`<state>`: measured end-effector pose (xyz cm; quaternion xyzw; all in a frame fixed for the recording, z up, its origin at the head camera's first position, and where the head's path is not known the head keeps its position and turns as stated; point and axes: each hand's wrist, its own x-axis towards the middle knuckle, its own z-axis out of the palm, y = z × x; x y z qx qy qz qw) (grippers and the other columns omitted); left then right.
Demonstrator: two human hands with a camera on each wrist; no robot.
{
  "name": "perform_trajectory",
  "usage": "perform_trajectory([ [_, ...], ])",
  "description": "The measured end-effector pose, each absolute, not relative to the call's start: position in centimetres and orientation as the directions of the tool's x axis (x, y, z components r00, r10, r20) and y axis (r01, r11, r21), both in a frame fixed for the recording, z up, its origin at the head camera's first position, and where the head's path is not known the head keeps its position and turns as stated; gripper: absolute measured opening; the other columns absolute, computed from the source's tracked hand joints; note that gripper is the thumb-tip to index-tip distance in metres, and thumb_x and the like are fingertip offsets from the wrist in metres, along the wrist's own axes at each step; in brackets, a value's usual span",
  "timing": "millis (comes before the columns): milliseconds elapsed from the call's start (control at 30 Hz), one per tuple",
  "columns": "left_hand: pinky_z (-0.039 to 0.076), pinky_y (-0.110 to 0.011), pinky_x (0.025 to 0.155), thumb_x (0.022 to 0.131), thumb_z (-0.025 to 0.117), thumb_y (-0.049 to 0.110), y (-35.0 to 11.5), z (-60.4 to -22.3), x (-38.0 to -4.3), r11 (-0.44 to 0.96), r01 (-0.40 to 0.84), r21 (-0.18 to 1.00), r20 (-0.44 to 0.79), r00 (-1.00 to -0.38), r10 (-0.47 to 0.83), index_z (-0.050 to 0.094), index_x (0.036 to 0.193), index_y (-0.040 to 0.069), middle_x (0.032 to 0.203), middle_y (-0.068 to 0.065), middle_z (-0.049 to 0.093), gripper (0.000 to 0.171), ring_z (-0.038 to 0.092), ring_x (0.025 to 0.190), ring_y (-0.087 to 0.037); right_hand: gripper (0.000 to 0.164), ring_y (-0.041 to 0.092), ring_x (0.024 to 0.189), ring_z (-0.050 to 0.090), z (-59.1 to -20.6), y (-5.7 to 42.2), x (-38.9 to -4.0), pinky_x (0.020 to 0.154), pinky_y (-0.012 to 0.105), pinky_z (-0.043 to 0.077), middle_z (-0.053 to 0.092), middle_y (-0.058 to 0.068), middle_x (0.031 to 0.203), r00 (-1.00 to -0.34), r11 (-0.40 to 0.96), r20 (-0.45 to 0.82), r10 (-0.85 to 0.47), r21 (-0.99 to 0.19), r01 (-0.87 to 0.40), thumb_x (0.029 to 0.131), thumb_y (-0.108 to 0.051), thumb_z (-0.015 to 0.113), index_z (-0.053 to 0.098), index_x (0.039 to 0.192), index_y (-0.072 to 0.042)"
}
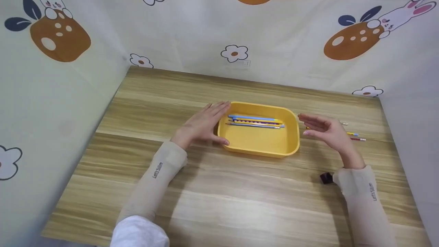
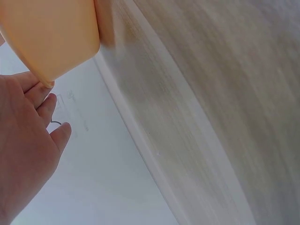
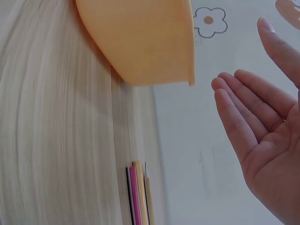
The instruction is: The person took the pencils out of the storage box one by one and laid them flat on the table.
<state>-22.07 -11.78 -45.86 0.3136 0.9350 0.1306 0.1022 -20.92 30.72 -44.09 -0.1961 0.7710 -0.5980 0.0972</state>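
Head view: yellow tray [image 1: 257,142] on the desk [image 1: 219,192], just right of frame centre, pencils [image 1: 253,118] lying inside. Left hand [image 1: 205,124] against its left end, fingers straight and spread, thumb at the lower-left corner. Right hand [image 1: 325,131] just off its right end, fingers extended, holding nothing; loose pencils [image 1: 352,133] beyond, partly hidden.

Left wrist view: tray at upper left, fingertips touching its rim.

Right wrist view: tray at top centre, right hand apart from it at right edge; loose pencils at lower centre.
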Motion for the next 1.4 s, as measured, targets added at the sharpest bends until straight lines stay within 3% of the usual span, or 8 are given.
perform_trajectory([
  [200,0.007,-0.044,0.130,0.072,0.062,0.083,-11.8,-45.9,-22.2,0.759,0.580,0.295,-0.092,-0.773,0.627,0.005,0.162,0.014,0.170,0.001,0.004,0.126,0.007,0.158,-0.021,0.053,0.009,0.122,0.064,-43.9,29.0,-20.9,0.101,0.022,0.052,0.066,0.010,0.133,-0.854,0.191,0.065,-0.516,-0.963,-0.188,0.082,0.011,0.072,0.053,0.131,0.018],
  [367,0.006,-0.043,0.130,0.072,0.061,0.084,-11.8,-46.0,-22.2,0.761,0.575,0.300,-0.095,-0.776,0.624,0.006,0.162,0.014,0.170,0.001,0.004,0.127,0.006,0.158,-0.020,0.053,0.006,0.121,0.064,-43.8,27.4,-21.1,0.099,0.018,0.052,0.060,0.027,0.136,-0.841,0.271,0.019,-0.540,-0.943,-0.195,0.083,0.005,0.075,0.057,0.132,0.013],
  [467,0.006,-0.043,0.130,0.071,0.060,0.085,-11.8,-46.0,-22.1,0.764,0.569,0.302,-0.103,-0.778,0.620,0.005,0.162,0.015,0.170,0.001,0.003,0.127,0.004,0.158,-0.018,0.052,0.003,0.118,0.065,-43.9,26.5,-21.3,0.098,0.017,0.053,0.058,0.031,0.135,-0.842,0.330,-0.021,-0.539,-0.925,-0.188,0.083,0.001,0.077,0.059,0.131,0.010],
  [600,0.006,-0.043,0.130,0.071,0.059,0.086,-11.8,-45.9,-22.1,0.765,0.568,0.303,-0.100,-0.779,0.618,0.005,0.162,0.015,0.170,0.002,0.003,0.128,0.004,0.158,-0.018,0.048,0.001,0.111,0.066,-44.2,25.5,-21.6,0.097,0.022,0.055,0.063,0.030,0.130,-0.848,0.420,-0.053,-0.527,-0.884,-0.206,0.084,-0.004,0.078,0.063,0.128,0.008],
  [833,0.005,-0.042,0.131,0.070,0.058,0.087,-11.7,-45.8,-22.1,0.764,0.567,0.309,-0.098,-0.780,0.618,0.004,0.162,0.016,0.170,0.002,0.002,0.128,0.004,0.158,-0.018,0.036,0.040,0.109,0.069,-44.5,23.9,-22.0,0.093,0.039,0.059,0.070,0.027,0.118,-0.861,0.541,-0.067,-0.504,-0.802,-0.255,0.084,0.000,0.077,0.068,0.118,0.009],
  [1100,0.007,-0.043,0.130,0.072,0.061,0.084,-11.8,-45.8,-22.1,0.756,0.583,0.296,-0.092,-0.771,0.631,0.005,0.162,0.014,0.170,0.000,0.004,0.127,0.006,0.158,-0.019,0.029,0.032,0.099,0.073,-45.0,22.7,-22.4,0.088,0.045,0.060,0.076,0.018,0.106,-0.860,0.686,-0.041,-0.508,-0.624,-0.375,0.081,-0.007,0.081,0.074,0.107,0.003],
  [1400,0.008,-0.044,0.130,0.071,0.061,0.085,-11.8,-45.7,-22.2,0.758,0.580,0.300,-0.099,-0.771,0.629,0.003,0.162,0.014,0.170,-0.002,0.004,0.128,0.006,0.158,-0.019,0.029,0.032,0.100,0.071,-45.3,21.8,-22.4,0.090,0.048,0.057,0.076,0.015,0.107,-0.864,0.801,-0.038,-0.501,-0.399,-0.447,0.082,-0.006,0.079,0.074,0.109,0.001],
])
